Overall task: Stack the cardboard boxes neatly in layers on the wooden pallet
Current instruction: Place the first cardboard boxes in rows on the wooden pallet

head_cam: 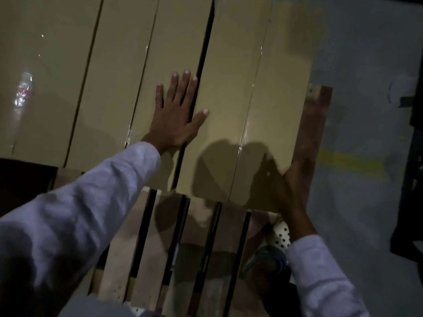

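Long tan cardboard boxes lie side by side on the slatted wooden pallet. A dark gap remains under the left hand, fingers spread flat. The right hand, blurred, seems to press straight fingers against the end box. I judge the first layer unfinished, with bare slats nearer than the fingers. Right of them is the grey floor with a yellow stripe.

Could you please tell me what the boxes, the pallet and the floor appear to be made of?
The boxes look like tan cardboard, with glossy clear tape glinting along the seams. The pallet seems bare, unfinished wood: pale slats with dark gaps between. The floor looks like smooth grey concrete, possibly painted; a yellow line crosses it.
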Tool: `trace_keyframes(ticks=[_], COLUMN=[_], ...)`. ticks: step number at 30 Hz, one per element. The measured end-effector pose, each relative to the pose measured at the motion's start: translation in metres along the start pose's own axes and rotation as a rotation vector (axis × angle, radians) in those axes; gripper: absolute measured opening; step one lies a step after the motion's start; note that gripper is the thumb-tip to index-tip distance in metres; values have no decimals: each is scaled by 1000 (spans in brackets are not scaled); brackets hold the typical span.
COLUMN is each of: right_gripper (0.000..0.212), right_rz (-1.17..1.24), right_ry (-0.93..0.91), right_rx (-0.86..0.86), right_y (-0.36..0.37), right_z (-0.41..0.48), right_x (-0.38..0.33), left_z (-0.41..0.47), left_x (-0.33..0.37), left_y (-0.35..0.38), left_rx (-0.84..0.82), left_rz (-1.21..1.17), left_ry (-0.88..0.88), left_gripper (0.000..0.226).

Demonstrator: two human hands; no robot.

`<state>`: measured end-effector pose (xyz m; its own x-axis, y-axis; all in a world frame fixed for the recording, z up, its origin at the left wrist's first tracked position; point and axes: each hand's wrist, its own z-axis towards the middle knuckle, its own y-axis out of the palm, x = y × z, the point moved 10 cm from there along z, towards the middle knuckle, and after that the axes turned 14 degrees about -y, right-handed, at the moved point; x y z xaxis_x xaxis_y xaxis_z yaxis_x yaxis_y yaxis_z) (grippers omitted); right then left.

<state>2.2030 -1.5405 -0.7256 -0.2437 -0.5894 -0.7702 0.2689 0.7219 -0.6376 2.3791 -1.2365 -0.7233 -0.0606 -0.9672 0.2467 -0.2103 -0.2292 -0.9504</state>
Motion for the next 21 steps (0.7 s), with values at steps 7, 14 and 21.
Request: trace_keyframes(ticks=[7,14,21], right_gripper=[74,81,66], right_rz=[268,305,230], right_ry=[334,322,307], right_rx=[-32,69,171], right_y=[12,35,34], right_z=[-122,-124,-121], right_x=[28,75,85], left_z=[-138,-159,-151], left_x=[-37,-47,-42], left_y=[5,5,-4], left_rx=[-189,-93,-93], left_rz=[-1,120,144], left_ry=[121,209,223], left_gripper=[120,127,129])
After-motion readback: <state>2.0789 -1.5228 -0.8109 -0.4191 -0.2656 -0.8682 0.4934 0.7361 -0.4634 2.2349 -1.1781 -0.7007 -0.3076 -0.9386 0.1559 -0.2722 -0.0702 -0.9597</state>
